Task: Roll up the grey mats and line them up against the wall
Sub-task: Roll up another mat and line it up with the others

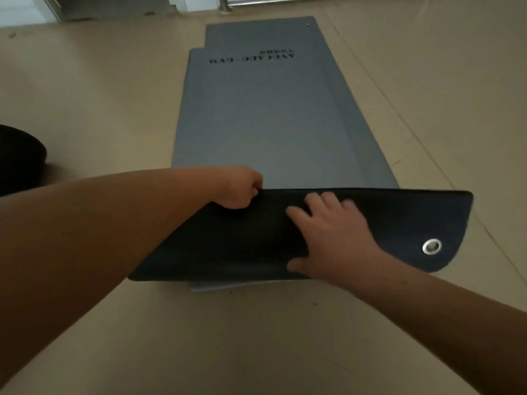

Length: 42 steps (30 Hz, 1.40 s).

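Two grey mats lie stacked lengthwise on the floor, running away from me. The top mat [265,115] carries black lettering near its far end, and the lower mat [353,132] shows along its right side and at the far end. The top mat's near end is folded over, showing its dark underside [399,223] with a metal eyelet [432,246] at the right corner. My left hand [242,189] grips the fold's left edge with curled fingers. My right hand [333,238] presses flat on the dark flap, fingers spread.
The tan floor [99,95] surrounds the mats. A dark rounded object [20,155] sits at the left edge. At the far end stand a wall base [114,10] and a metal rail [285,1] with a post.
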Motion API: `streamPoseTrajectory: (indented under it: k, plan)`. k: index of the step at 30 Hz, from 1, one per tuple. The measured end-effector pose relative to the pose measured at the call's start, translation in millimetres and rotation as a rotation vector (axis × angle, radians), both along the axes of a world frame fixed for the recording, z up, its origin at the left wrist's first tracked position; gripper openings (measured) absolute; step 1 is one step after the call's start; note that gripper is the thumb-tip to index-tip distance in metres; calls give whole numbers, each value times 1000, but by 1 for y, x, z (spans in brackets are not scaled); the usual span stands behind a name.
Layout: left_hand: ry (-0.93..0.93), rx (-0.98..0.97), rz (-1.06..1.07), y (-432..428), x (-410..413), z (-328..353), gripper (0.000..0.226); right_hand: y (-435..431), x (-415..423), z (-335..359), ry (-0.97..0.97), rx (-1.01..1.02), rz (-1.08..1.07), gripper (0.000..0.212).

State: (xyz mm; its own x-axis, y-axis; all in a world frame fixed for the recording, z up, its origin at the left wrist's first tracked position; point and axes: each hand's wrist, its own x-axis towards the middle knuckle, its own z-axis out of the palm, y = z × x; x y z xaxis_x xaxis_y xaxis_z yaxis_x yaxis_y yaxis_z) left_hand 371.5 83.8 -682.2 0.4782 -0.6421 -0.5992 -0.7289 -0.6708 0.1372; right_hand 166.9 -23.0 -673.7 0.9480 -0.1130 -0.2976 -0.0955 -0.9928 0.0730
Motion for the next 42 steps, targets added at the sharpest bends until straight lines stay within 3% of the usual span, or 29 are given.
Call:
streamPoseTrajectory:
  k: [2, 5, 7, 12, 15, 18, 21, 25, 34, 42]
  plan:
    - [-136, -73, 26, 6, 0, -8, 34, 5, -2, -21, 91, 44, -31, 117]
    - [-357, -260, -91, 33, -19, -10, 44, -9, 1, -50, 41, 109, -15, 126]
    - [-397, -315, -238, 53, -39, -10, 60, -17, 5, -61, 25, 126, 12, 130]
    - [-332, 25, -278, 84, -75, -44, 122, -25, 25, -70, 73, 174, 41, 133]
    - [-321, 44, -195, 82, -71, -59, 133, -26, 33, -69, 105, 80, -20, 136]
    - [-252, 36, -108, 80, -60, -67, 135, -18, 35, -72, 180, -68, -106, 148]
    - [-199, 21, -136, 79, -59, -74, 134, -16, 30, -81, 250, -85, -110, 155]
    - [-190, 59, -162, 86, -66, -83, 142, -26, 31, -82, 286, 18, -105, 150]
    - [-53, -21, -206, 90, -62, -63, 126, -33, 29, -56, 398, 191, -59, 122]
    - [590, 255, -188, 77, -85, -53, 112, -34, -13, -56, 949, 558, -253, 106]
